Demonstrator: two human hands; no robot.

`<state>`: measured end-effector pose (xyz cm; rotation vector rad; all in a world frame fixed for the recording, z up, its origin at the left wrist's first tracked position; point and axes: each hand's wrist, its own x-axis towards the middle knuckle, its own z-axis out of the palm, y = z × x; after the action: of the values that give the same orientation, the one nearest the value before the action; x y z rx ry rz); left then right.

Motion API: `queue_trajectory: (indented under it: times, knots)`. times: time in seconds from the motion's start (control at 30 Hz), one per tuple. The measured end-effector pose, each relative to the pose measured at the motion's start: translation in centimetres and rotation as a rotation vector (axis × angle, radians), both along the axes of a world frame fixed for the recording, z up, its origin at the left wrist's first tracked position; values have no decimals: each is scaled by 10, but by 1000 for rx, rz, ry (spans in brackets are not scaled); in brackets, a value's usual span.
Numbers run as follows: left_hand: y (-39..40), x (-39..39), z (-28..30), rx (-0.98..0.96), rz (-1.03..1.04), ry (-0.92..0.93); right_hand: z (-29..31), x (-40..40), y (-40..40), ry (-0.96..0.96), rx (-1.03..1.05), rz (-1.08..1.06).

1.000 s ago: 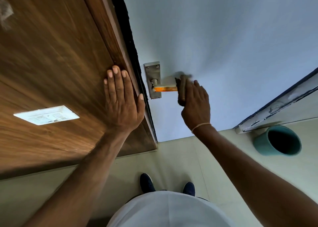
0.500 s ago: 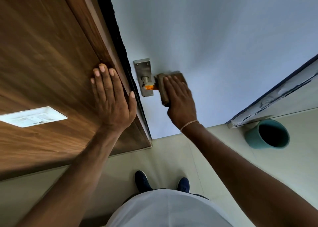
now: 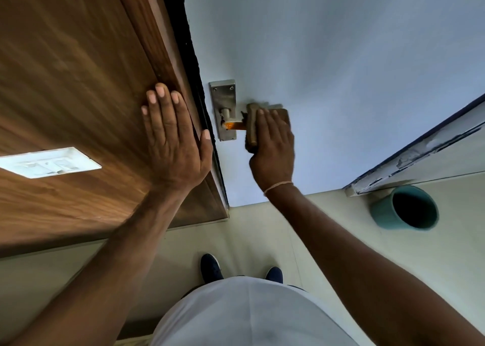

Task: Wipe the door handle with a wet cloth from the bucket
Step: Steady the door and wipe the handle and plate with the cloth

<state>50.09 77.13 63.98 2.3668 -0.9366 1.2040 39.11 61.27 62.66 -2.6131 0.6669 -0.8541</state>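
A metal door handle (image 3: 233,125) with an orange-lit lever sits on a steel backplate (image 3: 223,96) on the pale blue door. My right hand (image 3: 273,149) presses a brown cloth (image 3: 252,122) around the lever, covering most of it; only the lever's stub near the plate shows. My left hand (image 3: 175,138) lies flat, fingers spread, on the wooden panel (image 3: 78,83) beside the door edge, holding nothing. A teal bucket (image 3: 405,209) stands on the floor to the right, its inside dark.
A white switch plate (image 3: 49,163) is set in the wooden panel at left. A chipped white door frame (image 3: 420,149) runs along the right above the bucket. Pale floor tiles (image 3: 249,235) and my dark shoes (image 3: 210,267) are below.
My right hand slid the cloth from the lever's outer end toward the backplate, then back out slightly. The left hand stays flat on the wood.
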Motion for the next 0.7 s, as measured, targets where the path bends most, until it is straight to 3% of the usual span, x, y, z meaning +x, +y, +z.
queue_trajectory:
  times: [0.13,0.37,0.53,0.7]
  knots:
    - [0,3,-1,10,-14,1,-2,3,2,3,-136,206]
    - [5,5,1,18,-29,-26,-18,-28,-50,-29,-125,151]
    - [2,2,1,1,-18,-17,-5,-3,-29,20,-427,480]
    - [5,3,1,19,-34,-12,-15,9,-40,83,-660,589]
